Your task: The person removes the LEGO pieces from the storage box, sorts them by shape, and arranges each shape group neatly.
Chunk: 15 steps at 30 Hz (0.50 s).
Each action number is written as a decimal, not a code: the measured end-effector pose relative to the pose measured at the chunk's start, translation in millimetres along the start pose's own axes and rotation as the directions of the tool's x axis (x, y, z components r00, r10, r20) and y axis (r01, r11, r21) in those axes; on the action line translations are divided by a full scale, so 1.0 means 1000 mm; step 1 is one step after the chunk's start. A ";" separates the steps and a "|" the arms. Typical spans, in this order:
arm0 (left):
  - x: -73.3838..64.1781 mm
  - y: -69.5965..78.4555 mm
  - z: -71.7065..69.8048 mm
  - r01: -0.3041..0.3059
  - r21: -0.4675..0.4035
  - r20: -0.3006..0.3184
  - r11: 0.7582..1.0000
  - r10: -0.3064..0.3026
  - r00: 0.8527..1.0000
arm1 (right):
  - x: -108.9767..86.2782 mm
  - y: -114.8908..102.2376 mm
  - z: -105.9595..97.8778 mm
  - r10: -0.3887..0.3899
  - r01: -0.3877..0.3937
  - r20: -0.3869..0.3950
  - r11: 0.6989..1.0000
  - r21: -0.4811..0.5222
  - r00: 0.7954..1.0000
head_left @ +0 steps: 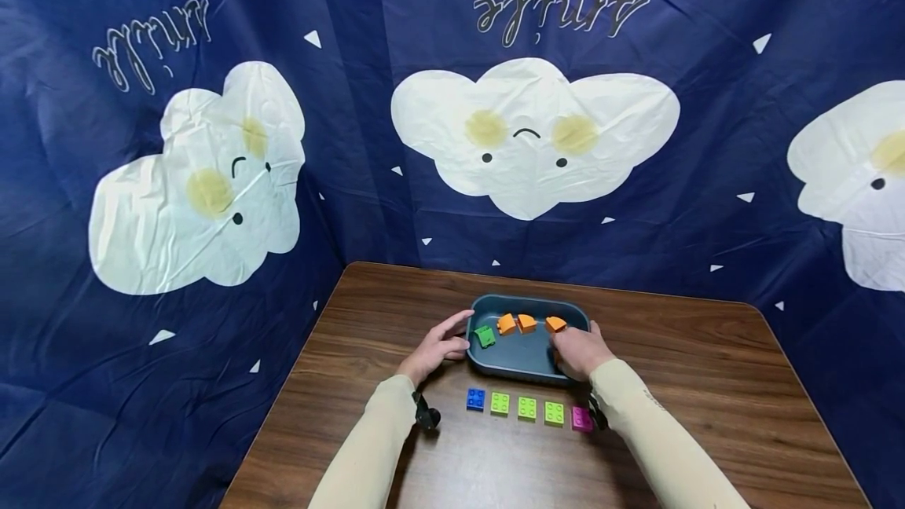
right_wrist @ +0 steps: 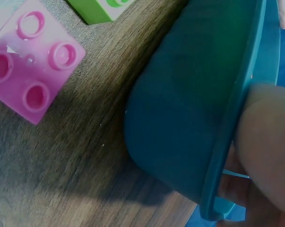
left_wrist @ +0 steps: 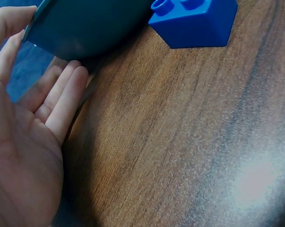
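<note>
A dark blue-teal tray (head_left: 526, 364) holds a few toy bricks. My left hand (head_left: 433, 348) is at its left end; in the left wrist view the upper fingertips touch the rim and the lower fingers (left_wrist: 69, 97) extend, relaxed, beside the tray's wall. My right hand (head_left: 580, 352) reaches over the right end, its fingers down inside the tray close to an orange curved brick (head_left: 555, 324). Those fingertips are mostly hidden, and I cannot tell whether they grip anything. Two more orange bricks, one of them (head_left: 526, 324) near the tray's middle, and a green brick (head_left: 484, 336) lie inside.
In front of the tray is a row of bricks: blue (head_left: 476, 399), several lime-green ones (head_left: 526, 408), and pink (head_left: 582, 419) beside my right wrist. They sit on a brown wooden table (head_left: 396, 297). A navy cloth (head_left: 353, 140) with clouds hangs behind and at the sides.
</note>
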State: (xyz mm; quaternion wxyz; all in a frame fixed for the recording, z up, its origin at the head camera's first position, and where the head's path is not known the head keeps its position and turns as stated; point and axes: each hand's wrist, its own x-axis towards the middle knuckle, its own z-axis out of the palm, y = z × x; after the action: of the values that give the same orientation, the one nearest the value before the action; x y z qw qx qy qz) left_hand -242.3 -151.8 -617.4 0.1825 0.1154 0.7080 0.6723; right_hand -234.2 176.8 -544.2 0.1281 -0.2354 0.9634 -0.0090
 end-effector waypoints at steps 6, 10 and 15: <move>0.000 0.001 0.001 -0.002 -0.002 0.004 1.000 0.002 1.000 | -0.001 0.001 0.003 0.012 -0.013 -0.006 1.000 -0.027 1.000; -0.001 0.001 0.001 0.002 -0.001 0.002 1.000 -0.002 1.000 | -0.004 0.001 0.002 0.016 -0.017 -0.054 1.000 -0.023 0.998; 0.000 0.000 0.000 0.001 0.003 -0.001 1.000 -0.001 1.000 | -0.011 -0.001 0.000 -0.005 0.004 -0.154 1.000 -0.008 0.988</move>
State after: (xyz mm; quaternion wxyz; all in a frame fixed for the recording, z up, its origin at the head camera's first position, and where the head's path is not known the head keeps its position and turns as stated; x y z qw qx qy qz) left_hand -242.6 -152.1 -617.0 0.1822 0.1151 0.7091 0.6714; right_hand -224.7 181.3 -541.4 0.0523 -0.2367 0.9699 -0.0237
